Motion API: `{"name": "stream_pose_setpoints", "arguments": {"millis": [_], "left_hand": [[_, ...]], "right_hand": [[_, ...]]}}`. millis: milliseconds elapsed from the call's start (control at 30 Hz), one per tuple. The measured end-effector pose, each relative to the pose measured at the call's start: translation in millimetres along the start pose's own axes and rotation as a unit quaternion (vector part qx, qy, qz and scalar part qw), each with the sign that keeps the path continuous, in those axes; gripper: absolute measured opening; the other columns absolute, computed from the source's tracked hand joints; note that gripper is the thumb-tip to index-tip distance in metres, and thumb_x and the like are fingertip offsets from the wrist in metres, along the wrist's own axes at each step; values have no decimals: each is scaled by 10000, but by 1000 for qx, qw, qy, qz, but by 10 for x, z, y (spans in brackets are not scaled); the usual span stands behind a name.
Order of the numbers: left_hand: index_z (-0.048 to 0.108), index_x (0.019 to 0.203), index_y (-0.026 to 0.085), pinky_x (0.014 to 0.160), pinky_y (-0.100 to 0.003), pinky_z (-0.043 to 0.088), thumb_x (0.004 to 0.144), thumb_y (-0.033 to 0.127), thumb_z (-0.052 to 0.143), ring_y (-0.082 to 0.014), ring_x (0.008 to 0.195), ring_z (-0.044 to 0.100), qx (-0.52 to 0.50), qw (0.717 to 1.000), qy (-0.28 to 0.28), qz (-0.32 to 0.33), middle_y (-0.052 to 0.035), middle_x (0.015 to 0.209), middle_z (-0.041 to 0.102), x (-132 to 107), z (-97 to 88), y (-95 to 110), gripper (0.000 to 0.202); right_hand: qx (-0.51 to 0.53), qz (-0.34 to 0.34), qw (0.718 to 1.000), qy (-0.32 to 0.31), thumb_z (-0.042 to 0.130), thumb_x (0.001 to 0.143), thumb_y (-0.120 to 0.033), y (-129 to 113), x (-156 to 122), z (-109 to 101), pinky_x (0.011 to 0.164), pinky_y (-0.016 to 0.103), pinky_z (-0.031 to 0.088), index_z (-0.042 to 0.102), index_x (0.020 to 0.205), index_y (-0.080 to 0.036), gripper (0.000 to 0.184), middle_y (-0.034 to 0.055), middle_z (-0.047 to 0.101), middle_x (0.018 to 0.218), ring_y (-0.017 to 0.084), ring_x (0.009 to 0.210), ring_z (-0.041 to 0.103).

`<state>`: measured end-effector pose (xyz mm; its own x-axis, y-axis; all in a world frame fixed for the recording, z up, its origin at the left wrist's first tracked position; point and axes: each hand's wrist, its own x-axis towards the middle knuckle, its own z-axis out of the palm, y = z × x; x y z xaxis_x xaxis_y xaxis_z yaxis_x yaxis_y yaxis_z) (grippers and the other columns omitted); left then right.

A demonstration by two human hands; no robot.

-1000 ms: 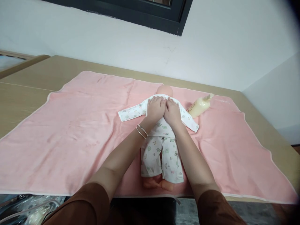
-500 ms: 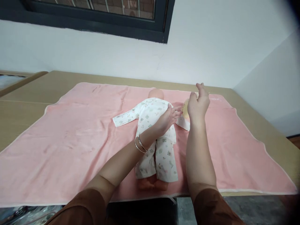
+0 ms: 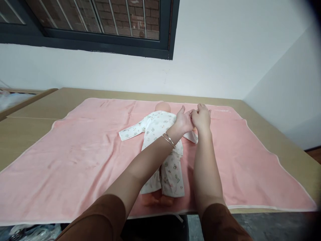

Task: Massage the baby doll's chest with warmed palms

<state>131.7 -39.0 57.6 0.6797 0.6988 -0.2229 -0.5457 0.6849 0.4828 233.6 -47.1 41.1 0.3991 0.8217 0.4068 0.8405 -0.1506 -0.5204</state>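
Note:
A baby doll [image 3: 160,129] in a white printed suit lies on its back on a pink blanket [image 3: 75,157], head towards the wall. My left hand [image 3: 184,121], bangles on the wrist, reaches across the doll's chest to its right side, thumb raised; its fingertips are covered by my right hand. My right hand [image 3: 202,118] sits knuckles-up right beside it, fingers curled down over something hidden beneath. Both hands meet just above the doll's right sleeve [image 3: 192,136]. The cream bottle seen earlier at this spot is out of sight behind the hands.
The blanket covers most of a wooden table [image 3: 265,110] set against a white wall. A dark-framed window [image 3: 100,30] is above. A second wooden surface [image 3: 22,100] adjoins at the far left. The table's near edge runs just past the doll's feet [image 3: 156,200].
Both hands left the doll's chest and moved right. The right hand rose open, then came down curled beside the left, covering the bottle. The view tilted up.

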Motion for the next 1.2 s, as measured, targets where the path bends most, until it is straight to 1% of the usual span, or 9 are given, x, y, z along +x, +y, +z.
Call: {"name": "stream_pose_setpoints", "arguments": {"millis": [133,267,467,567,633,733,900,1033,1200], "left_hand": [[640,1367,175,947,-465,642,1107,582,254,-317,1113,780,-21,1000,-2,-21,-185,1249,768,-103,-80,1,618],[525,1548,178,1019,-491,611,1091,546,349,-319,1233,752,14,998,34,-49,-210,1408,718,-486,-294,90,613],[401,1665,157,1054,-421,597,1065,443,418,-284,1303,735,28,994,81,-61,-212,1532,653,-928,-503,332,665],[474,1620,149,1064,-392,599,1063,416,423,-267,1279,747,13,996,88,-28,-191,1478,698,-975,-497,418,620],[529,1576,163,1076,-408,602,1064,424,415,-273,1262,754,4,997,79,-4,-180,1429,731,-1008,-459,476,586],[583,1520,189,1126,-474,583,1088,489,355,-304,1273,746,10,999,31,5,-155,1378,762,-1113,-371,583,574],[588,1520,213,1235,-482,510,1129,556,218,-294,1370,693,50,998,-40,-4,-113,1357,774,-1284,-254,731,639],[605,1506,229,1244,-482,511,1135,565,204,-304,1414,665,103,993,-12,65,-108,1371,763,-1215,-284,714,641],[617,1490,319,1224,-548,513,1136,590,255,-340,1484,603,181,970,8,160,-52,1458,711,-970,-418,539,574]], "right_hand": [[32,12,999,4,386,931,-223,2,-4,-1,1366,640,129,598,1523,-32,657,231,534,1654,330,1626,386],[86,23,996,3,427,921,-261,86,12,-16,1365,661,71,585,1537,-54,669,222,513,1674,335,1642,362],[159,4,983,89,447,939,-306,-39,-53,-112,1316,686,270,646,1482,-123,607,192,694,1471,366,1456,585],[185,-55,979,65,449,982,-353,-315,-183,-109,1288,652,368,653,1492,-153,584,172,684,1497,358,1455,589],[189,-110,976,18,455,1024,-410,-513,-282,-47,1287,625,394,654,1501,-189,563,150,653,1551,343,1500,554],[168,-172,970,-41,437,1077,-519,-732,-406,116,1329,629,327,625,1539,-226,579,129,576,1642,336,1586,459],[184,-166,965,-83,291,1112,-637,-859,-533,341,1361,643,245,437,1686,-261,701,105,378,1782,319,1677,294],[202,-166,961,-88,263,1103,-684,-957,-666,373,1378,669,147,403,1703,-320,716,47,285,1824,327,1712,173],[273,-163,941,-114,247,1078,-761,-1101,-808,348,1398,649,62,395,1703,-352,761,-17,212,1843,314,1733,-7]]}}
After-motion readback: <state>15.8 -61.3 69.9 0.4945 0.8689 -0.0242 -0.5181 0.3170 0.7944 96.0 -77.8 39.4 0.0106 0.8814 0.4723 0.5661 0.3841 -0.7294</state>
